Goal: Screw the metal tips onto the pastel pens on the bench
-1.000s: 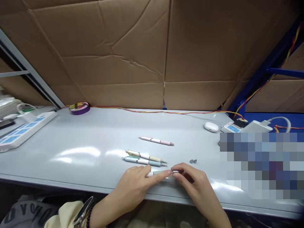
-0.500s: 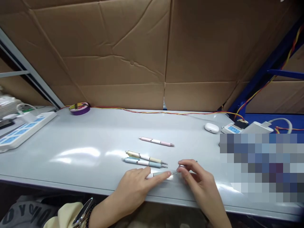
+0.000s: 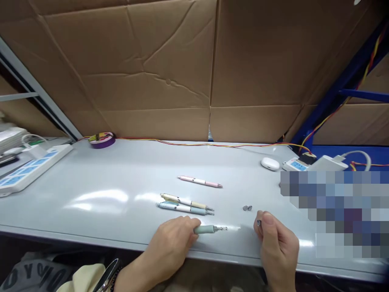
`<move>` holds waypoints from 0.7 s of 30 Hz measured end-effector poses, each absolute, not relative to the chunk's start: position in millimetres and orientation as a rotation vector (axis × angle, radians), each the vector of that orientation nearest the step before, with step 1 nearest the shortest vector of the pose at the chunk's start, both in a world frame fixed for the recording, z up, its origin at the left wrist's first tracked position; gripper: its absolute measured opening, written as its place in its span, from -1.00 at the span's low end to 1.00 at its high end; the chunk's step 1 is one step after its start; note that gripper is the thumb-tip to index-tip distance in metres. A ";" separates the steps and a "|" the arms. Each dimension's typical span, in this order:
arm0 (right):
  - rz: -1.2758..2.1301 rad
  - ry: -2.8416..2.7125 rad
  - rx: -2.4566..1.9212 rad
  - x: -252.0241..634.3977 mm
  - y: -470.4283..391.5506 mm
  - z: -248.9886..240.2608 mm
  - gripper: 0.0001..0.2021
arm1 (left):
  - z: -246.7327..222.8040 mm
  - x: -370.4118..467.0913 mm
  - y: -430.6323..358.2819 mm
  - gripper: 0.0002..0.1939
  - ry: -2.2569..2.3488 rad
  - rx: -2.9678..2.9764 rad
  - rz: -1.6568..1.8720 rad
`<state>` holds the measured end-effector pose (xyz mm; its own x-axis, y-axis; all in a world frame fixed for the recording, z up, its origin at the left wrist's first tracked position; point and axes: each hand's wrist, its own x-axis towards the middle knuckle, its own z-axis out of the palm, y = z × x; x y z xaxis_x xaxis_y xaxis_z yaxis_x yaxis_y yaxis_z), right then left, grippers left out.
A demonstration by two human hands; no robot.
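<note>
My left hand [image 3: 174,238] is closed on the barrel of a green pen [image 3: 205,229], whose spring end points right. My right hand [image 3: 277,243], apart from the pen, is pinched round a small metallic tip [image 3: 259,222]. Two small grey pieces [image 3: 247,208] lie on the table just left of and behind my right hand. Beyond my left hand a blue pen [image 3: 182,208] and a yellow pen [image 3: 185,200] lie side by side with bare front ends. Farther back rests a pink pen [image 3: 200,181] with its tip on.
A purple tape roll [image 3: 102,140] sits at the back left of the grey table [image 3: 121,170]. On the left is a long power strip [image 3: 33,169]. A white earbud case [image 3: 270,164] and a charger [image 3: 327,165] stand at the back right. Twisted wires run along the cardboard.
My right hand has moved right, away from the pen, and turned. The small grey pieces now show on the table. My left index finger has drawn back, uncovering the green barrel and spring.
</note>
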<state>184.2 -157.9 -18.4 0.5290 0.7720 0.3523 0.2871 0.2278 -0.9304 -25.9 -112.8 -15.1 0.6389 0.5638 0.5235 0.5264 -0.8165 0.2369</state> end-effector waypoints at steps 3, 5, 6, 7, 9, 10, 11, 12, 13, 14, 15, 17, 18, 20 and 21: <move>0.400 -1.144 -1.347 187.0 -156.1 -18.7 -0.61 | -12.9 -26.9 -114.0 -0.85 0.891 2.674 0.994; 0.341 -1.321 -1.204 190.1 -155.6 -18.9 -0.68 | -11.2 -27.0 -114.2 -0.84 0.894 2.635 1.010; 0.308 -1.431 -1.093 191.8 -155.8 -19.4 -0.73 | -10.6 -26.8 -114.3 -0.83 0.896 2.646 1.014; 0.280 -1.539 -0.983 193.6 -156.1 -20.1 -0.78 | -10.2 -26.4 -114.4 -0.83 0.899 2.670 1.016; 0.252 -1.699 -0.833 196.6 -156.8 -21.3 -0.83 | -10.1 -25.3 -114.7 -0.84 0.916 2.722 1.011; 0.254 -1.743 -0.806 197.7 -156.9 -21.4 -0.83 | -10.3 -24.8 -114.9 -0.84 0.925 2.739 1.002; 0.258 -1.768 -0.794 198.3 -156.8 -21.0 -0.83 | -10.8 -24.3 -115.1 -0.84 0.933 2.749 0.983; 0.263 -1.784 -0.786 198.6 -156.5 -20.0 -0.82 | -11.4 -23.9 -115.4 -0.84 0.940 2.759 0.966; 0.272 -1.802 -0.782 198.6 -156.0 -18.6 -0.82 | -12.1 -23.7 -115.6 -0.85 0.943 2.773 0.950; 0.282 -1.824 -0.782 198.2 -155.4 -17.1 -0.82 | -12.9 -23.6 -115.7 -0.84 0.945 2.788 0.935; 0.294 -1.847 -0.786 197.6 -154.8 -15.9 -0.83 | -13.8 -23.6 -115.7 -0.84 0.948 2.802 0.924; 0.292 -1.850 -0.798 195.6 -154.1 -15.2 -0.84 | -15.5 -23.7 -115.4 -0.83 0.958 2.827 0.911; 0.274 -1.817 -0.808 194.2 -154.1 -15.9 -0.84 | -16.2 -23.7 -115.2 -0.83 0.964 2.836 0.906; 0.211 -1.678 -0.829 191.0 -154.8 -18.4 -0.80 | -16.6 -23.5 -114.6 -0.82 0.979 2.841 0.898; 0.179 -1.579 -0.850 189.6 -155.4 -19.6 -0.77 | -16.3 -23.3 -114.3 -0.82 0.987 2.836 0.895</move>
<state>189.6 -155.4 -19.6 0.0438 0.6046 0.7953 0.4114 0.7145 -0.5659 -23.3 -114.3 -16.3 0.6384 0.5724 0.5146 0.5679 -0.8015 0.1871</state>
